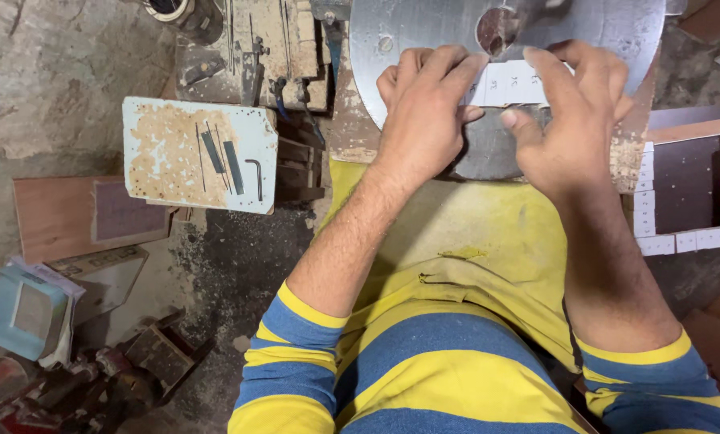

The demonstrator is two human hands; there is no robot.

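Item 1, far left, floor: a light-blue block (14,309) lying among dark scrap, well apart from my work.

Item 2, left of centre: a worn white board (201,154) carrying 2 flat metal strips (223,154) and 1 hex key (255,177) near its right edge.

Item 3, centre: my left hand (424,112), palm down, fingers together and stretched flat. The fingertips press on the left end of the white strip (511,83). Nothing is clasped; it is a flat hold-down.

Item 4, centre top: the round metal disc (424,32), with a dark hole near its middle. The white strip lies across its lower half, marked off in small squares with handwriting I leave unread.

Item 5, right of centre: my right hand (573,120), fingers arched over the strip's right end, thumb tucked beneath toward the disc's lower edge. Whether thumb and fingers actually pinch the strip I cannot tell; the fingers hide the contact.

Item 6, far right: a dark brown panel (688,183) edged with a row of small white tiles (681,241).

Step in hand, as I judge it: seating the strip flat on the disc. The next move would call for even pressure from both hands so that it does not slide.
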